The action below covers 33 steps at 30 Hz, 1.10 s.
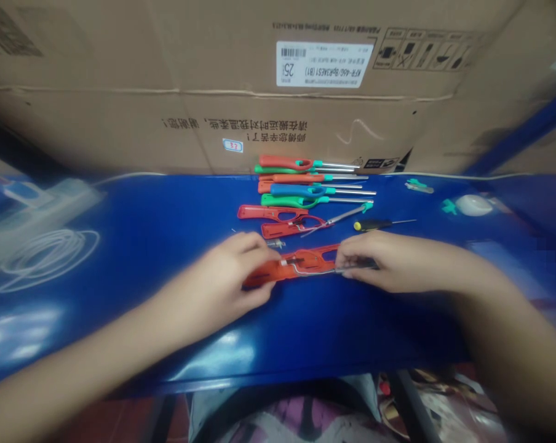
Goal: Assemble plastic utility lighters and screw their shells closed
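An opened orange lighter casing (pixel 308 263), the long-nosed kind, lies across the middle of the blue table with a white wire and inner parts showing. My left hand (pixel 241 267) pinches its left end between thumb and fingers. At the other end my right hand (pixel 365 258) is closed around the nozzle end, with a dark metal tube partly showing under the fingers. A small metal-and-clear part (pixel 275 244) lies just beyond my left fingertips. Behind the casing sits an opened red lighter (pixel 278 230), its wire exposed and its metal tube angled up to the right.
Several assembled long lighters (pixel 289 190) lie in a row at the back. A yellow-and-black screwdriver (pixel 374 225) rests to their front right. Coiled white cable (pixel 51 252) is at left, a white rounded object (pixel 474 205) at right. A large cardboard box (pixel 135 74) stands behind the table.
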Tool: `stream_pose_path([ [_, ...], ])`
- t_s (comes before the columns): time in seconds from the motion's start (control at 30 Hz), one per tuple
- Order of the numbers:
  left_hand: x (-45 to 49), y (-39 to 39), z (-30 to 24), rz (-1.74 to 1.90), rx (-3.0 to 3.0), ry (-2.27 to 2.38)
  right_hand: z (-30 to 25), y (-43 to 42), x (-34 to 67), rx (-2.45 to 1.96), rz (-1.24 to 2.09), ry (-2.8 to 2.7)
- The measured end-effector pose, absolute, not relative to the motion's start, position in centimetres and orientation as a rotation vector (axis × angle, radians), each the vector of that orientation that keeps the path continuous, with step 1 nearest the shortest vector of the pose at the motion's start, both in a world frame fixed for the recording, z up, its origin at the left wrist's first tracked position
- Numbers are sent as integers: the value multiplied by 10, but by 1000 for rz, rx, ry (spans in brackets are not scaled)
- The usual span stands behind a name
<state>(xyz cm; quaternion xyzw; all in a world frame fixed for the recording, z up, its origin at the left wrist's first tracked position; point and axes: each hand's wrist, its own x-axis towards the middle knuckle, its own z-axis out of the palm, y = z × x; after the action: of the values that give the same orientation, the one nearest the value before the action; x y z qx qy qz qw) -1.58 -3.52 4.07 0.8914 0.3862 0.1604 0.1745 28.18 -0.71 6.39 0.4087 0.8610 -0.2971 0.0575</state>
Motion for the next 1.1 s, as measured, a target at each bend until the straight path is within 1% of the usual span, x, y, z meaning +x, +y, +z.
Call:
stream_pose_path([
  [0.13, -20, -32, 41, 359, 2557, 1068, 64, -5, 285, 1165, -937, 2724],
  [0.33, -19, -32, 39, 232, 2517, 1034, 67, -8, 285, 1246, -930, 2701],
  [0.5, -16, -34, 38, 122, 2487, 1050, 63, -7, 281, 1078, -944, 2770],
  [0.7, -15, -35, 37, 109, 2506, 1098, 59, -5, 277, 1016, -806, 2906],
  [0.97, -18, -40, 39, 58, 2628, 1114, 60, -5, 274, 974, -863, 2918],
  [1.1, -17, -48, 36, 50, 2768, 1077, 61, -7, 271, 982, -818, 2884],
])
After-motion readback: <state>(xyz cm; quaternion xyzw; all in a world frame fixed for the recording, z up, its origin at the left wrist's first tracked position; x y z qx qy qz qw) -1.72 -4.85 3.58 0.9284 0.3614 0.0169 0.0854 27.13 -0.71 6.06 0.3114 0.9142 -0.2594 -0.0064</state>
